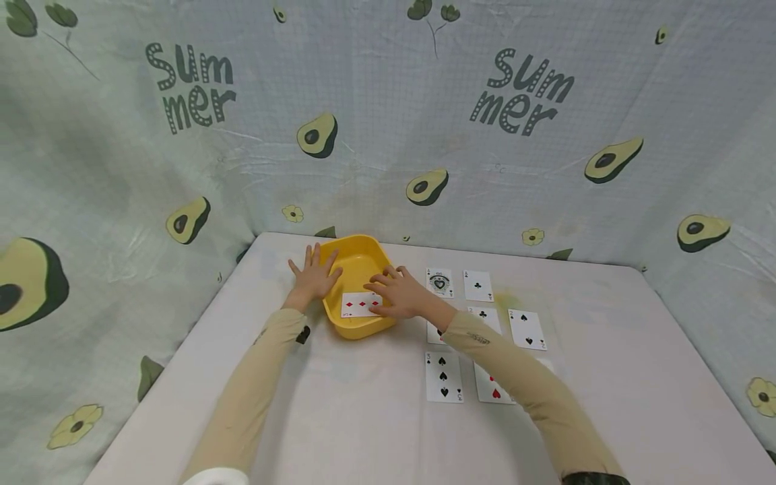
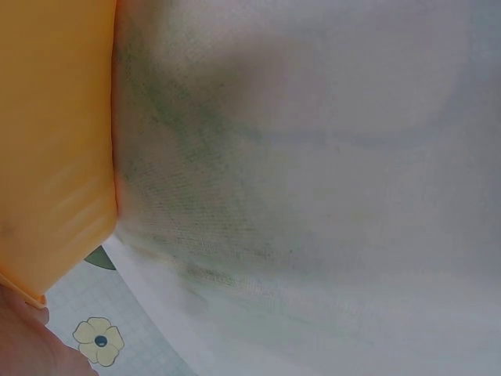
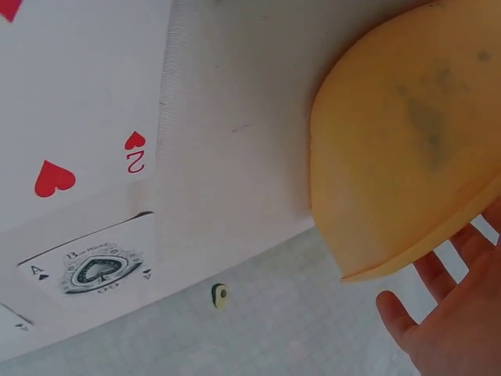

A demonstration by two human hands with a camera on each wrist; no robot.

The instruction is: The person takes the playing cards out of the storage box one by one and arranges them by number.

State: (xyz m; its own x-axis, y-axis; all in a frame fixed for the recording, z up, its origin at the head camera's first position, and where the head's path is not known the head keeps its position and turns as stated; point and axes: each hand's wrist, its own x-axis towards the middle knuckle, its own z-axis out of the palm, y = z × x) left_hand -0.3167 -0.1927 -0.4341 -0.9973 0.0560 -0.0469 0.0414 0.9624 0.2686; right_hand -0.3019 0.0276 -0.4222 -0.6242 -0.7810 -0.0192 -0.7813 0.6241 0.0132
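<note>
A yellow plastic tray (image 1: 359, 244) stands on the table at the left of centre. Inside it lies a diamonds playing card (image 1: 353, 305), its right end partly covered by my right hand (image 1: 400, 294). That hand reaches over the tray's right rim with relaxed, spread fingers; the right wrist view shows them beside the rim (image 3: 462, 227). Whether a fingertip touches the card is unclear. My left hand (image 1: 312, 277) rests at the tray's left rim, fingers fanned out. Only a bit of it (image 2: 35, 341) appears beside the tray wall (image 2: 59, 157) in the left wrist view.
Right of the tray, several cards lie face up in rows: an ace of spades (image 1: 439, 283), an ace of clubs (image 1: 478, 286), a two of spades (image 1: 527, 329), a spades card (image 1: 444, 377). My right forearm crosses above some. A two of hearts (image 3: 86, 117) shows in the right wrist view.
</note>
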